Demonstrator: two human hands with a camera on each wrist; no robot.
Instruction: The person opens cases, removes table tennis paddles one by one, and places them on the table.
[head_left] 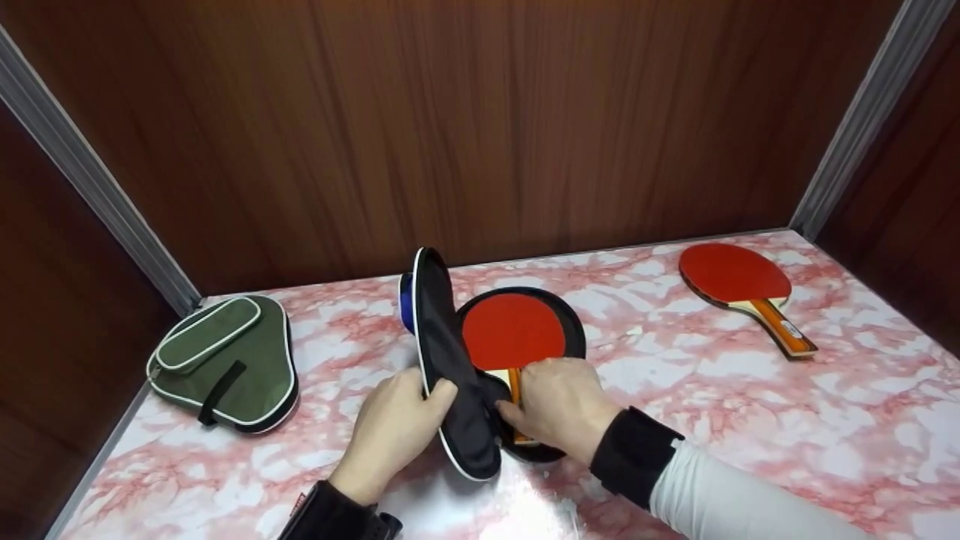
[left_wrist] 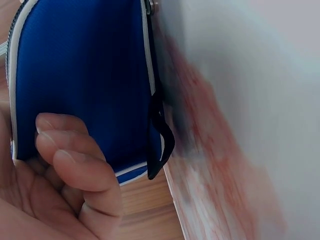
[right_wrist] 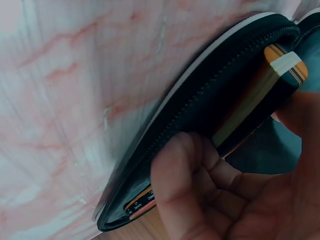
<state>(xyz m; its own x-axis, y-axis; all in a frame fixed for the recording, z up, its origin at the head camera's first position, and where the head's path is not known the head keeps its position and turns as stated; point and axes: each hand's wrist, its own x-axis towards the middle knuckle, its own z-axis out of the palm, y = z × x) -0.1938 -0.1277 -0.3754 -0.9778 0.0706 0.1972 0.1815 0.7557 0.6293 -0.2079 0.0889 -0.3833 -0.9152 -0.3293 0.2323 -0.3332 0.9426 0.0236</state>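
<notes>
Meanwhile left hand (head_left: 396, 430) lifts cover flap (head_left: 442, 352) (upright); right hand (head_left: 559, 407) grips paddle (head_left: 513, 331).

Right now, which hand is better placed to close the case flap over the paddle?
Left. The left hand grips the raised flap; the right hand is busy holding the paddle handle in the case.

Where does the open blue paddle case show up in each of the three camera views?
Head view: blue paddle case sits centre, lid raised by the left hand, red paddle inside, right hand on its handle.
Left wrist view: its blue outer side fills the upper left, fingers against it.
Right wrist view: its black zipped edge runs diagonally, paddle handle inside.
Shared landmark: the pink marbled tabletop.
</notes>
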